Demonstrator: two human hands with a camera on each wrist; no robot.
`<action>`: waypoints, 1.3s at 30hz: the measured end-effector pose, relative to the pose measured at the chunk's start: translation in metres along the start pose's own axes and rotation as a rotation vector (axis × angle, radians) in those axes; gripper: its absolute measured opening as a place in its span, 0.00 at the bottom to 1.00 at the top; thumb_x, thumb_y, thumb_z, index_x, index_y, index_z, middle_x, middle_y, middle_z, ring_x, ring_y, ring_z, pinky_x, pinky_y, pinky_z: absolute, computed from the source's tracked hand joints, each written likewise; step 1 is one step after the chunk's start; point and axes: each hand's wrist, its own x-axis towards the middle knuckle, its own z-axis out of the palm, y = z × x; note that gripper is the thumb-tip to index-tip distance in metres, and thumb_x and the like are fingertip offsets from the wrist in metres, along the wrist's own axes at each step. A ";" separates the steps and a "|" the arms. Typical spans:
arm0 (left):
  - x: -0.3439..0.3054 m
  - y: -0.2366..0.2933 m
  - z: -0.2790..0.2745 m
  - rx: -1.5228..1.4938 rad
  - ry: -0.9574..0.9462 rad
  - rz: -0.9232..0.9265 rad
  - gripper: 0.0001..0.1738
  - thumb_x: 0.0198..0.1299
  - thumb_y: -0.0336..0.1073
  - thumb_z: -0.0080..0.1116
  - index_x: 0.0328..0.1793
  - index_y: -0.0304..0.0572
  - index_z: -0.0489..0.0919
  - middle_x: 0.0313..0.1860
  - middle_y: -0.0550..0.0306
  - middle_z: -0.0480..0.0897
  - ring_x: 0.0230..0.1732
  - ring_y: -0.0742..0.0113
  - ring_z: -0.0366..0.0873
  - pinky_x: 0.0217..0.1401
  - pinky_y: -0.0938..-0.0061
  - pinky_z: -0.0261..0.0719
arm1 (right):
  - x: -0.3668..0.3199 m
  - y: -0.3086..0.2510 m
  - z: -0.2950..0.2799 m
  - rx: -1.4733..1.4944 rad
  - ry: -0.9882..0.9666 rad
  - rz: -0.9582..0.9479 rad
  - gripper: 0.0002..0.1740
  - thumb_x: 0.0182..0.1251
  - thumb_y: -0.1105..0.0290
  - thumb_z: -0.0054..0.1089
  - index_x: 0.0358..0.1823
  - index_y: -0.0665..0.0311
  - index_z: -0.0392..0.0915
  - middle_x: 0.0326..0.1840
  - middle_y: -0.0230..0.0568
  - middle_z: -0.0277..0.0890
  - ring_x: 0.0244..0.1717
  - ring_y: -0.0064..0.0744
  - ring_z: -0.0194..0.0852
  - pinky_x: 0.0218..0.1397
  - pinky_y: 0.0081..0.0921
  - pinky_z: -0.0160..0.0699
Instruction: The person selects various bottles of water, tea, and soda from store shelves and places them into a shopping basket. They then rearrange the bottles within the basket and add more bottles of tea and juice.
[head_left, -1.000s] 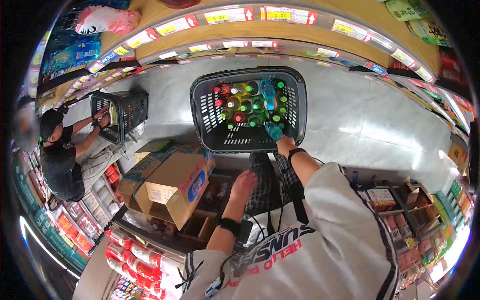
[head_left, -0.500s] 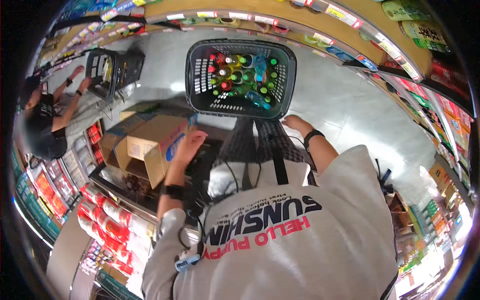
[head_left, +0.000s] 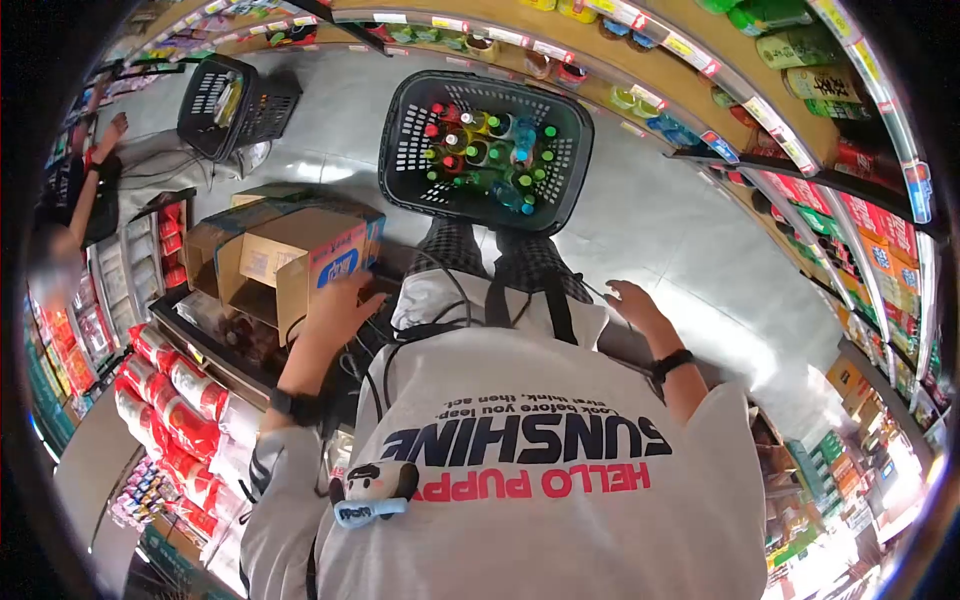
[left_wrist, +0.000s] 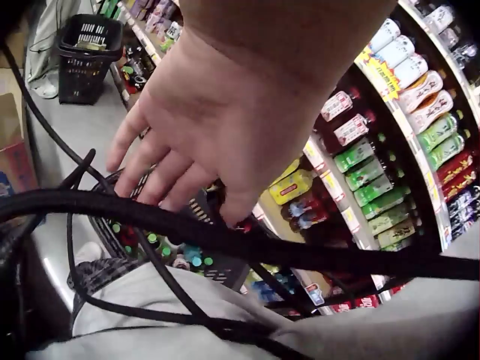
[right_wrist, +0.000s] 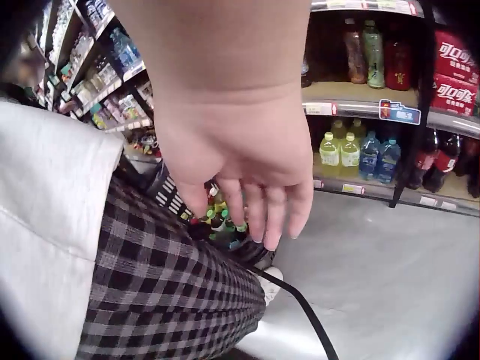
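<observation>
A black basket (head_left: 400, 188) full of bottles with red, green, white and blue caps stands on the floor in front of the feet. One blue bottle (head_left: 505, 193) lies tilted at its near side. My left hand (head_left: 338, 308) hangs empty beside the cardboard box (head_left: 290, 262), fingers spread; the left wrist view shows its palm (left_wrist: 202, 124). My right hand (head_left: 638, 308), also empty, is held to the right of the legs with its fingers loosely extended, as the right wrist view shows of the hand (right_wrist: 240, 165). Neither hand touches the basket.
A second black basket (head_left: 215, 110) stands at the upper left, with another person's arm (head_left: 88, 195) near it. Drink shelves (head_left: 790, 130) curve along the top and right. Red and white packs (head_left: 170, 410) lie at the lower left. Black cables (left_wrist: 150, 217) cross before my left hand.
My right hand has let go of the blue bottle, now in the basket, and drawn back to the right. My left hand has moved left towards the box. The other person has shifted out leftward.
</observation>
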 end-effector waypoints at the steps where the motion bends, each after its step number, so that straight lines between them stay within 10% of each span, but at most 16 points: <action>1: -0.005 0.004 -0.008 0.090 0.110 0.095 0.13 0.46 0.38 0.57 0.38 0.40 0.75 0.34 0.50 0.76 0.40 0.55 0.73 0.42 0.66 0.70 | 0.002 -0.005 0.000 0.012 0.016 0.014 0.22 0.56 0.60 0.49 0.50 0.63 0.69 0.44 0.49 0.71 0.46 0.46 0.68 0.49 0.35 0.67; 3: -0.017 0.015 -0.022 0.270 0.325 0.278 0.14 0.41 0.34 0.59 0.38 0.41 0.75 0.37 0.52 0.74 0.44 0.55 0.71 0.46 0.67 0.68 | 0.003 -0.020 0.001 0.036 0.040 0.043 0.20 0.55 0.62 0.51 0.48 0.62 0.70 0.42 0.48 0.72 0.42 0.44 0.71 0.45 0.32 0.70; 6: -0.029 0.012 -0.018 0.136 0.096 0.610 0.16 0.38 0.32 0.60 0.37 0.40 0.73 0.38 0.54 0.73 0.44 0.54 0.70 0.46 0.65 0.68 | 0.036 -0.059 -0.014 -0.056 0.230 -0.131 0.18 0.54 0.63 0.51 0.46 0.62 0.71 0.40 0.48 0.73 0.41 0.44 0.71 0.44 0.32 0.70; 12: -0.035 -0.045 -0.008 -0.116 -0.190 0.352 0.19 0.42 0.32 0.56 0.43 0.34 0.72 0.42 0.46 0.74 0.46 0.51 0.70 0.50 0.68 0.68 | 0.111 -0.201 -0.036 0.010 0.268 -0.330 0.15 0.55 0.64 0.50 0.42 0.63 0.72 0.38 0.46 0.73 0.38 0.43 0.72 0.39 0.32 0.70; 18: -0.013 -0.104 0.002 -0.340 -0.293 0.268 0.24 0.41 0.38 0.55 0.46 0.33 0.72 0.40 0.42 0.75 0.44 0.50 0.73 0.47 0.68 0.69 | 0.118 -0.352 -0.032 0.014 -0.243 -0.509 0.17 0.51 0.60 0.52 0.39 0.61 0.74 0.33 0.42 0.76 0.36 0.42 0.74 0.38 0.32 0.71; 28: 0.047 -0.193 0.035 -0.593 -0.374 0.407 0.21 0.42 0.36 0.53 0.46 0.37 0.72 0.37 0.49 0.78 0.38 0.63 0.75 0.40 0.71 0.71 | 0.183 -0.399 0.028 -0.322 -0.244 -0.545 0.21 0.46 0.54 0.56 0.37 0.62 0.75 0.34 0.50 0.74 0.38 0.47 0.72 0.41 0.39 0.70; 34: 0.064 -0.193 0.040 -0.828 -0.430 0.338 0.16 0.39 0.36 0.58 0.35 0.34 0.74 0.23 0.59 0.74 0.30 0.76 0.69 0.34 0.75 0.68 | 0.224 -0.398 0.042 -0.127 -0.113 -0.684 0.19 0.45 0.55 0.54 0.13 0.66 0.73 0.14 0.51 0.69 0.17 0.51 0.67 0.23 0.42 0.64; 38: 0.054 -0.174 0.032 -0.686 -0.092 0.148 0.22 0.42 0.44 0.59 0.41 0.38 0.73 0.26 0.52 0.76 0.32 0.63 0.75 0.35 0.73 0.69 | 0.224 -0.399 0.029 -0.097 -0.101 -0.728 0.21 0.46 0.54 0.53 0.13 0.68 0.71 0.12 0.52 0.66 0.14 0.52 0.63 0.20 0.43 0.57; 39: 0.051 -0.167 0.018 -0.628 -0.144 0.159 0.24 0.43 0.46 0.58 0.44 0.38 0.72 0.30 0.48 0.77 0.34 0.56 0.75 0.37 0.71 0.70 | 0.216 -0.409 0.014 -0.217 -0.240 -0.582 0.22 0.48 0.56 0.55 0.26 0.74 0.75 0.25 0.59 0.72 0.28 0.55 0.71 0.34 0.41 0.68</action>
